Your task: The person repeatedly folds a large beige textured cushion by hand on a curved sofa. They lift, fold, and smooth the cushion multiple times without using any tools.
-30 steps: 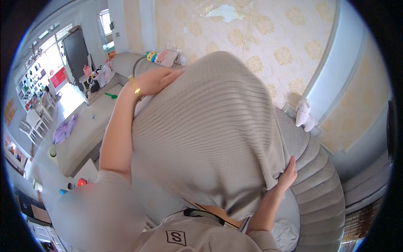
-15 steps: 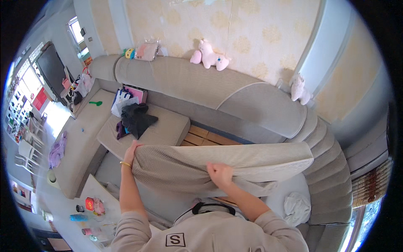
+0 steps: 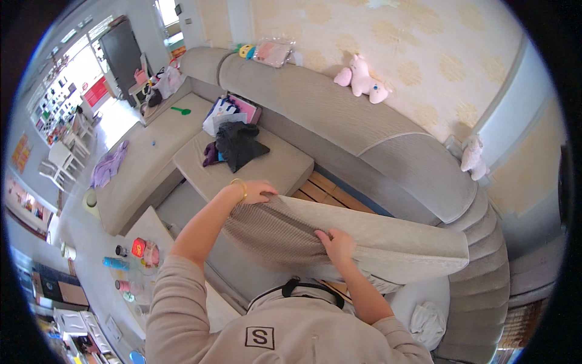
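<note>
One ribbed cover (image 3: 270,235) sheathes the left part of the pale cushion (image 3: 403,238), just in front of the wooden slats (image 3: 330,194)! Left hand (image 3: 259,190), fingers curled over the top corner; right hand (image 3: 337,247), fingers and thumb pinching the cover's edge midway along.

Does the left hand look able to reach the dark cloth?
Probably: the dark cloth lies uncovered just beyond the left hand, nothing visibly between, though that hand would have to release the cover first.

Grey-brn ribbed cover (image 3: 276,236), lt-beige cushion (image 3: 412,242)
</note>
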Available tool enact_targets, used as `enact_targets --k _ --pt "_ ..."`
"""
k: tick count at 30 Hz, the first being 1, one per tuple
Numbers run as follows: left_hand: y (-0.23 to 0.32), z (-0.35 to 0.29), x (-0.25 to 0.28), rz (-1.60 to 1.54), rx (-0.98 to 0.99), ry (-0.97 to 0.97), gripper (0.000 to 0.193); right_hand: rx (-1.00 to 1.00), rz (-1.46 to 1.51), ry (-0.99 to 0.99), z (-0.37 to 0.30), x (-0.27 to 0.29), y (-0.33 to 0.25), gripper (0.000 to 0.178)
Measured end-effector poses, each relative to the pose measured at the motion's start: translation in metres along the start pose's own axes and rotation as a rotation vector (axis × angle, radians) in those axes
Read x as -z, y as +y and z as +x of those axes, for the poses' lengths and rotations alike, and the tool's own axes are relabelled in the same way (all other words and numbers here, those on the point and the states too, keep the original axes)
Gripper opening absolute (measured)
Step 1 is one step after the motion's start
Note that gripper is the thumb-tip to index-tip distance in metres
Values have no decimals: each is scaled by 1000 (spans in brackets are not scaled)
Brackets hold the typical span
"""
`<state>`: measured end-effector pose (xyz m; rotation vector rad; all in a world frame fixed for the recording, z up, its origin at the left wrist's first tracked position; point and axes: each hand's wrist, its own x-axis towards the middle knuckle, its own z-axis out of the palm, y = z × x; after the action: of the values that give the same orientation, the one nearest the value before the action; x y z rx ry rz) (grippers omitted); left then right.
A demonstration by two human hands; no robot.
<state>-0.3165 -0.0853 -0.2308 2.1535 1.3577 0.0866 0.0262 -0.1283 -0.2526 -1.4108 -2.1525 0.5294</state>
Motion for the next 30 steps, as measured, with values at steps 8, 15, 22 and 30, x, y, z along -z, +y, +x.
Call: enact_targets --k 8,15,22,30 --pt "29 18 3 276 80 -106 25 -617 1212 -412 20 16 8 35" --pt "13 4 -15 -82 287 177 24 -530 771 -896 38 76 51 28" --pt "-33 41 -35 -254 529 369 29 -168 366 -511 102 88 -1 32" --pt "-55 58 -35 -248 480 348 26 -596 422 -730 90 72 38 38"
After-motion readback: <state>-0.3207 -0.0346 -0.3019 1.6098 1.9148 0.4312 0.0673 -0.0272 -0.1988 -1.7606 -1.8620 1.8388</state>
